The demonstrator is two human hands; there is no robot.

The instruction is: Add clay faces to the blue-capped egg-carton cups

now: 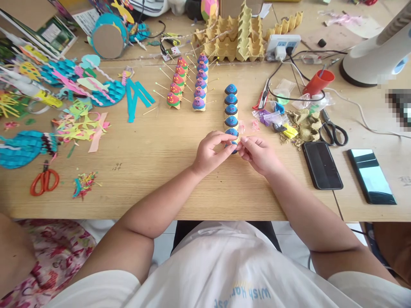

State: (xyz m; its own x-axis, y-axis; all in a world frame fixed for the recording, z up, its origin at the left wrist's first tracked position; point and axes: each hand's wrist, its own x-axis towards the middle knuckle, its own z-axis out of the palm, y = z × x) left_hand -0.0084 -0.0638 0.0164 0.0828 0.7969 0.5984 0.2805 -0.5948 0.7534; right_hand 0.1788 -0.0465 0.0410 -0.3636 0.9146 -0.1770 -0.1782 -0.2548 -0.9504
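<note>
In front of me stands a row of blue clay-covered domes on an egg-carton strip (231,110), with dark bands and small faces on the domes. At its near end, my left hand (210,149) has its thumb and forefinger against the last domes, holding the strip. From the other side my right hand (255,154) meets it, thumb and fingertips pinched together at the nearest dome. A tiny pinkish bit seems to be at those fingertips, too small to make out. The hands partly cover the nearest domes. Small pink clay pieces in clear film (255,125) lie just beyond my right hand.
Two finished-looking strips, one red-green (176,83) and one purple-blue (199,85), bristle with pins. Right are a utility knife (263,97), clay packets, black scissors (334,130), a red cup (319,82) and two phones (323,166). Orange scissors (45,179) and paper crafts lie left. People sit on both sides.
</note>
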